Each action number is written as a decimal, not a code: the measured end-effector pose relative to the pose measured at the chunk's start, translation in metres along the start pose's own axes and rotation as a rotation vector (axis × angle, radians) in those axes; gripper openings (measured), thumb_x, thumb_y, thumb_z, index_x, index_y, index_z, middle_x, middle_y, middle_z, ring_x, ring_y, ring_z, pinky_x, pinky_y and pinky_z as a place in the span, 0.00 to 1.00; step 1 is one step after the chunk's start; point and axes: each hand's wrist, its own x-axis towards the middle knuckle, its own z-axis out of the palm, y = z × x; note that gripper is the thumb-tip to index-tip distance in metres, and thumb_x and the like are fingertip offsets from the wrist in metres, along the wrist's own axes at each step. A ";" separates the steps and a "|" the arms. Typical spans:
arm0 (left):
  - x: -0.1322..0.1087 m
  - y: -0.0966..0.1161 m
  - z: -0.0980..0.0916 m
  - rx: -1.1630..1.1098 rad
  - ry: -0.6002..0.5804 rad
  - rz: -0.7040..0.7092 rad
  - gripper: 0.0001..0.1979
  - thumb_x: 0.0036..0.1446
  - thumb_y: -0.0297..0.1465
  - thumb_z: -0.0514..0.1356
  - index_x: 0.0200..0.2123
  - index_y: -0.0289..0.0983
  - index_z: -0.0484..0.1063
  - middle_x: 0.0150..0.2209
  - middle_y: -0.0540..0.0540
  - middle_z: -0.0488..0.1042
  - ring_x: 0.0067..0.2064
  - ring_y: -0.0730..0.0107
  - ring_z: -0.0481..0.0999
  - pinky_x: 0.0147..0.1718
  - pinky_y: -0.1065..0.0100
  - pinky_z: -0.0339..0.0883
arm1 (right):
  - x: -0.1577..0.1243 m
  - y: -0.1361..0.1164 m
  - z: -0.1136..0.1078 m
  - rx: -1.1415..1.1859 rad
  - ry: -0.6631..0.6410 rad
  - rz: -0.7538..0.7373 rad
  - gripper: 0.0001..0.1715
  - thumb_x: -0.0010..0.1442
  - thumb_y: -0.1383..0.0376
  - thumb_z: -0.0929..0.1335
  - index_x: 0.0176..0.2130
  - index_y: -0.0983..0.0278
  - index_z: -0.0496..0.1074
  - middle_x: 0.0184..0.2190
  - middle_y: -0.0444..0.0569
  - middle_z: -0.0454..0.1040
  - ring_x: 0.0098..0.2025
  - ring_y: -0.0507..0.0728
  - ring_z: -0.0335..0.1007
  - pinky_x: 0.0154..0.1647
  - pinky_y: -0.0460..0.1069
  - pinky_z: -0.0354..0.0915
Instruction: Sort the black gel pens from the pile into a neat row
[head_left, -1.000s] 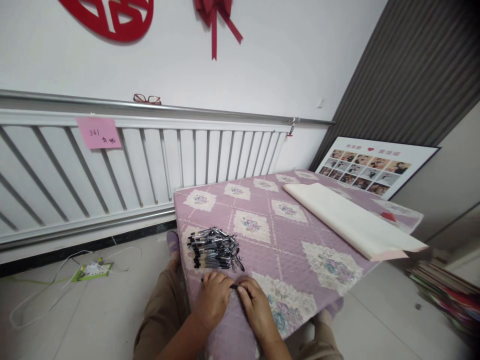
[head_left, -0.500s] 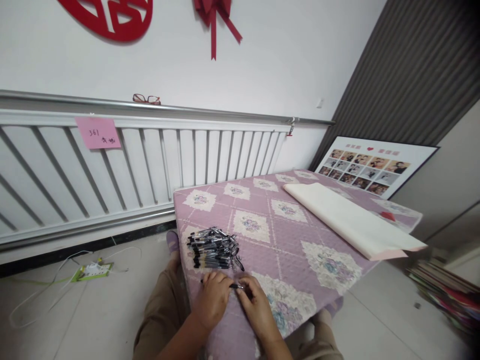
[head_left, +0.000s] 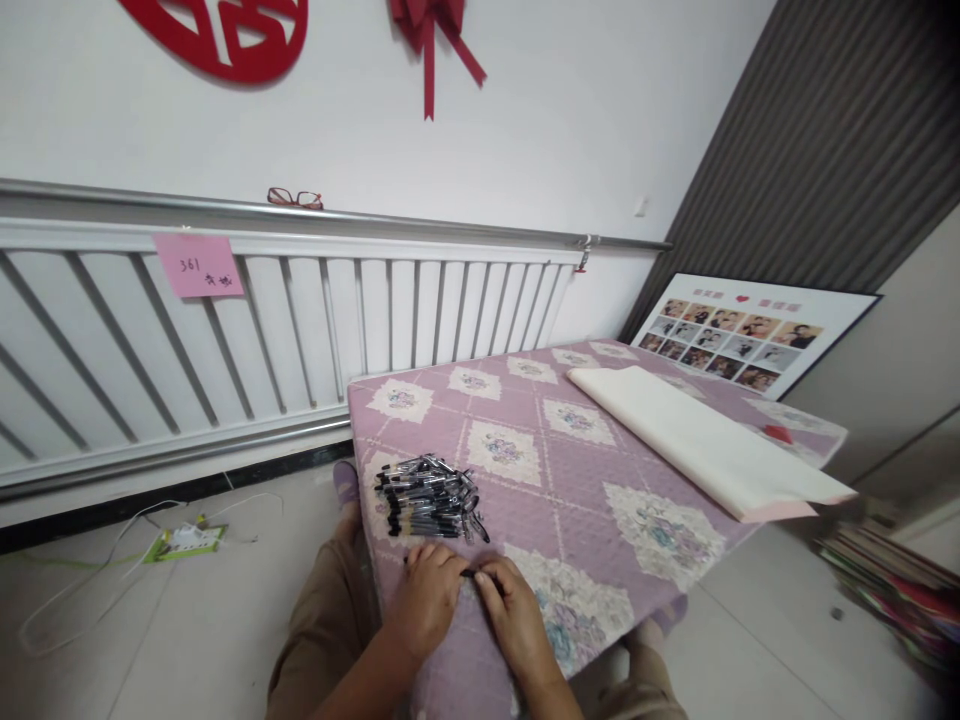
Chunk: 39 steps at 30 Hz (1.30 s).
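Between my two hands is a black pen (head_left: 468,573), mostly covered by fingers. My left hand (head_left: 429,592) is closed around one part of it, and a dark tip peeks out beyond the fingers on the left. My right hand (head_left: 513,605) pinches the other end between thumb and fingers. Just beyond my hands, a pile of black and clear pens (head_left: 429,497) lies on the purple flowered tablecloth (head_left: 510,520), most of them pointing sideways.
A folded cream sheet (head_left: 675,430) covers the table's right side, near a red item (head_left: 778,433). A photo board (head_left: 750,335) leans behind it. A white radiator (head_left: 300,330) runs along the wall. On the floor are a power strip (head_left: 186,541) and stacked papers (head_left: 892,590).
My right fingers have slid slightly left along the pen, closer to my left hand, so less of it shows between them. The pile looks the same.
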 end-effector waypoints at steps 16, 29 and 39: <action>-0.003 0.003 -0.003 0.033 0.092 -0.027 0.13 0.63 0.28 0.50 0.44 0.46 0.71 0.42 0.49 0.73 0.48 0.63 0.67 0.52 0.57 0.50 | 0.000 0.007 -0.005 0.091 0.148 0.133 0.17 0.61 0.54 0.62 0.32 0.62 0.71 0.30 0.47 0.75 0.35 0.57 0.70 0.39 0.49 0.65; -0.003 0.000 0.000 -0.055 0.134 -0.079 0.08 0.58 0.25 0.53 0.36 0.41 0.70 0.40 0.50 0.72 0.47 0.64 0.66 0.51 0.60 0.50 | -0.002 0.012 -0.005 0.191 0.193 0.159 0.19 0.59 0.53 0.64 0.44 0.62 0.71 0.41 0.51 0.76 0.44 0.58 0.72 0.46 0.50 0.66; -0.003 0.000 0.001 -0.046 0.126 -0.096 0.08 0.57 0.26 0.54 0.37 0.42 0.70 0.40 0.50 0.72 0.47 0.63 0.66 0.51 0.59 0.50 | 0.000 0.006 -0.008 0.169 0.135 0.147 0.15 0.57 0.54 0.65 0.33 0.62 0.75 0.32 0.49 0.78 0.37 0.59 0.73 0.42 0.51 0.68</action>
